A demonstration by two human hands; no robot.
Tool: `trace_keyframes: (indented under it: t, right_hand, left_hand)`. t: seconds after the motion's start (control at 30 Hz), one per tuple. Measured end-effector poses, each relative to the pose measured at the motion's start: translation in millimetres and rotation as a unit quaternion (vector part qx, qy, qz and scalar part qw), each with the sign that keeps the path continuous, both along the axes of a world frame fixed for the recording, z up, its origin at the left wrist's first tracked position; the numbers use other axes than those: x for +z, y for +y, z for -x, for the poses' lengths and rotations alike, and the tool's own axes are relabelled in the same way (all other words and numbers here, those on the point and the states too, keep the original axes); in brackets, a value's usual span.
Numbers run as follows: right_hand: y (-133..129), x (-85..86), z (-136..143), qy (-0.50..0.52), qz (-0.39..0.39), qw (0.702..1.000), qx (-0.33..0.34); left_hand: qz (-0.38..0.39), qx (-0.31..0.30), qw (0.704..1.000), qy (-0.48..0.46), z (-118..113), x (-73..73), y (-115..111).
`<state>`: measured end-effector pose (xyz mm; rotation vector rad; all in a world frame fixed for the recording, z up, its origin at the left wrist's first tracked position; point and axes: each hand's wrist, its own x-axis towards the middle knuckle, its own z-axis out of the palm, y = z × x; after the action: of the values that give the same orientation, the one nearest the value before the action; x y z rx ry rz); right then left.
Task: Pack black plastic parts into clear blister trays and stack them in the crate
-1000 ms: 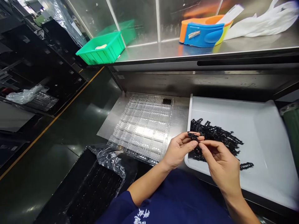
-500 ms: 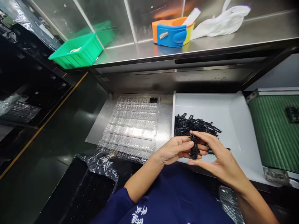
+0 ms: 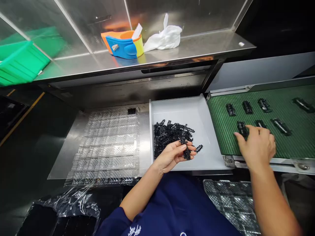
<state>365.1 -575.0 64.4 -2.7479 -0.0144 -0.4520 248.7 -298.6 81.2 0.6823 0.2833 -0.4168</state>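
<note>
My left hand [image 3: 173, 154] pinches a black plastic part [image 3: 186, 152], long and narrow with notched edges, over the front of a white tray [image 3: 204, 114]. A heap of similar black parts [image 3: 169, 132] lies at the tray's left side, and a single one [image 3: 199, 148] rests apart from it. Over at the right, my right hand [image 3: 259, 144] is above the green conveyor belt [image 3: 219, 131]. Its thumb and fingers are apart, close to another black part [image 3: 242, 128] on the belt; whether they touch it I cannot tell.
Several more black parts [image 3: 263, 105] lie spread along the belt. Left of the tray sits a clear plastic blister tray [image 3: 110, 141] with one black piece [image 3: 131, 111] in its back right pocket. A steel shelf [image 3: 197, 52] crosses behind, bearing a green bin [image 3: 22, 64] and an orange-blue holder [image 3: 125, 46].
My right hand has left the part in my left hand and moved right, over the belt. The view has turned right, showing more of the belt. My left hand still holds its part.
</note>
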Motion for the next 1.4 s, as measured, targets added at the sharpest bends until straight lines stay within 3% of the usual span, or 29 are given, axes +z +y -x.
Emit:
trace_keyframes:
  t: [0.1, 0.2, 0.3, 0.37, 0.5, 0.67, 0.83, 1.07, 1.2, 1.27, 1.33, 1.37, 1.4]
  right_hand:
    - [-16, 8.0, -3, 0.037, -0.014, 0.998, 0.045]
    - [6, 30.4, 21, 0.066, -0.079, 0.983, 0.155]
    - [48, 56.3, 52, 0.136, -0.156, 0.905, 0.371]
    - [76, 66.4, 66, 0.143, -0.162, 0.868, 0.447]
    - [115, 62.4, 78, 0.062, -0.164, 0.885, 0.432]
    - [136, 48.3, 88, 0.025, -0.187, 0.899, 0.396]
    - [146, 49.9, 93, 0.053, -0.13, 0.846, 0.515]
    - [157, 43.2, 96, 0.092, -0.207, 0.844, 0.487]
    - [151, 39.2, 95, 0.111, -0.208, 0.851, 0.47]
    - [141, 36.6, 80, 0.141, -0.193, 0.843, 0.482]
    - [123, 32.7, 49, 0.157, -0.165, 0.878, 0.421]
    - [111, 30.5, 28, 0.149, -0.149, 0.91, 0.358]
    - [98, 28.4, 4, 0.111, -0.13, 0.954, 0.246]
  left_hand:
    - [0.008, 0.0, 1.0, -0.005, -8, 0.2, 0]
    - [-0.014, -0.02, 0.999, -0.021, -12, -0.9, 9]
    - [-0.046, -0.077, 0.995, -0.033, -12, -0.9, 22]
    - [-0.074, -0.122, 0.989, -0.031, -9, -0.2, 30]
    - [-0.084, -0.153, 0.985, -0.007, 3, 0.1, 40]
    - [-0.028, -0.095, 0.995, 0.013, 21, 1.4, 49]
    - [-0.056, -0.047, 0.997, -0.002, 33, 3.4, 63]
    - [0.02, -0.065, 0.997, -0.038, 32, -2.4, 66]
    - [0.032, -0.051, 0.998, -0.032, 25, -4.8, 55]
    - [0.04, -0.036, 0.998, -0.022, 20, -5.2, 48]
    - [0.041, -0.012, 0.999, -0.011, 13, -4.7, 39]
    - [0.039, -0.001, 0.999, -0.006, 10, -4.1, 35]
    - [0.036, 0.005, 0.999, -0.002, 7, -3.4, 32]
